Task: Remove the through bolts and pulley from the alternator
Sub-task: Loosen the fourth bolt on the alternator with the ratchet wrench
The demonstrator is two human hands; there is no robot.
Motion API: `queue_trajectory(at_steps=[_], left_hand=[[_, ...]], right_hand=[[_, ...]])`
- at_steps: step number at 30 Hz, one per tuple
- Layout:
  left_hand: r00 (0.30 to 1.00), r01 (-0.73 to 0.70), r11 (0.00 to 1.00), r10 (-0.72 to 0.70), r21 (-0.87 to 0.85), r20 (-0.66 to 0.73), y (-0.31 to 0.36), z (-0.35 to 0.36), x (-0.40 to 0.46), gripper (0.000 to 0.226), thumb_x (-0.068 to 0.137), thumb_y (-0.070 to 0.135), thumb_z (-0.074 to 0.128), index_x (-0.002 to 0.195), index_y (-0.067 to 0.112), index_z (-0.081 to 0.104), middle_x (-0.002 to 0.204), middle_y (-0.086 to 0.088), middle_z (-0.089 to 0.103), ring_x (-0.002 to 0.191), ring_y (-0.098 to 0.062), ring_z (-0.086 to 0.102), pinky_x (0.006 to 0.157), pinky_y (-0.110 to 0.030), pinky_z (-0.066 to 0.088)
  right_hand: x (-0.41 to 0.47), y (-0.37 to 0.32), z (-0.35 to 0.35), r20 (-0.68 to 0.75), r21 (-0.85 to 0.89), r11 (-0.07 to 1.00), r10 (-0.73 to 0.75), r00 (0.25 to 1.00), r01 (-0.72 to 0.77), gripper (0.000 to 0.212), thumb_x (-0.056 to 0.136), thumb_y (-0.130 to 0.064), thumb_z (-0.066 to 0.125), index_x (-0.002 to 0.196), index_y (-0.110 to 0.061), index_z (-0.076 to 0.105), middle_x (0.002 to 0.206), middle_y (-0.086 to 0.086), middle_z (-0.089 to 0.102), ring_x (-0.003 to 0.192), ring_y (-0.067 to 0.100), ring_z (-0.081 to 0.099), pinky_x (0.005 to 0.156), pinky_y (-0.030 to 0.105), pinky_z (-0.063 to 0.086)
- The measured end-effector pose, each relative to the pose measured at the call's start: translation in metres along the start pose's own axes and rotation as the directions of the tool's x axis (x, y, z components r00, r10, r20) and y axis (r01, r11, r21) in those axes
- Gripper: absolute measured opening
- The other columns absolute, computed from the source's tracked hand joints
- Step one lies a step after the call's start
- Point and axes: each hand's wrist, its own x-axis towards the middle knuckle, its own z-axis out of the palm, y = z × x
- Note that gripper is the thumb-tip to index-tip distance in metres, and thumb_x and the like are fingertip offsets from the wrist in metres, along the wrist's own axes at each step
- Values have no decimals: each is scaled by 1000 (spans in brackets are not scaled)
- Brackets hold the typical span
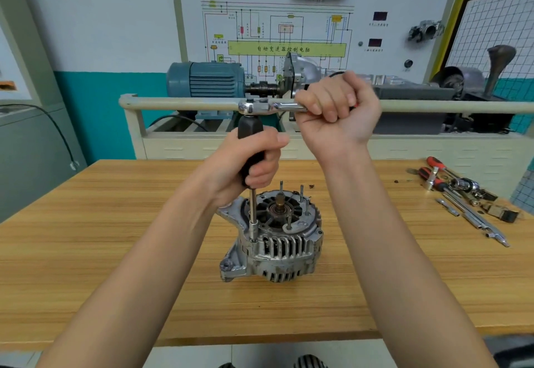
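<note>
A ribbed cast-metal alternator [274,240] is stood mid-table [86,252]. The black driver handle [250,148] is gripped by the left hand [248,165], the chrome ratchet [268,106] by the right hand [336,110].

Bare wooden table [115,252] left of the alternator [274,240] — loose tools [462,197] crowding the right edge.

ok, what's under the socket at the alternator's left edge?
The socket sits on the alternator housing rim, presumably over a through bolt; the bolt head itself is covered. Left hand steadies the driver above.
</note>
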Motion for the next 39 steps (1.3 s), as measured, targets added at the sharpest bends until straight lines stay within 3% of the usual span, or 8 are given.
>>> queue_trajectory(at_steps=[2,7,15,20,25,30,35,39], left_hand=[[999,21,1000,-21,-12,42,0,1,1,37,76,21,65,48,17,41,35,7,31,28,-6,25,36,-15,21],[978,35,999,-31,14,-204,-6,9,8,53,90,7,54,46,22,29,36,8,23,29,-7,17,35,-14,17],[819,37,991,45,132,-571,-11,24,17,41,86,2,55,59,19,30,38,9,25,31,-9,18,37,-15,18],[947,10,993,27,114,-322,-5,11,7,43,84,4,60,52,18,35,39,6,28,33,-11,22,39,-17,22],[996,59,998,-58,10,-73,2,5,7,38,76,15,63,46,20,39,37,7,29,31,-8,25,37,-19,21],[953,59,997,-40,53,-299,-2,15,9,52,88,9,57,46,21,29,36,7,22,28,-8,16,35,-15,16],[811,7,990,78,143,-579,-8,27,12,44,87,1,53,54,17,29,37,7,25,30,-10,17,37,-16,17],[756,16,983,107,181,-646,-10,30,14,38,83,0,55,59,16,30,46,0,23,34,-12,18,39,-17,19]], right_hand=[[6,-1,-8,-46,112,993,49,998,-44,45,82,-14,38,37,-15,33,31,-4,26,27,11,24,39,20,25],[-3,2,-5,-76,-3,990,-140,987,140,43,80,-13,39,38,-17,35,33,-6,25,29,10,22,39,20,24],[-29,32,12,307,-391,755,-431,848,526,48,86,-8,34,39,-18,38,35,-5,30,33,9,23,46,27,19],[-16,7,5,173,-291,912,-248,953,290,48,86,-10,37,39,-18,36,34,-6,26,34,10,19,44,23,23],[8,-2,-12,-60,63,998,32,998,-28,44,81,-14,38,37,-16,33,31,-5,25,27,11,25,40,20,26],[5,2,-13,-86,72,995,-59,995,65,43,81,-13,40,38,-16,35,32,-5,25,28,10,24,39,20,25],[-22,14,4,142,-222,927,-277,950,304,50,89,-10,34,40,-18,36,34,-6,27,35,11,17,44,23,24],[-34,25,10,314,-315,828,-370,874,464,48,87,-9,31,40,-17,38,35,-5,30,34,10,21,46,25,23]])
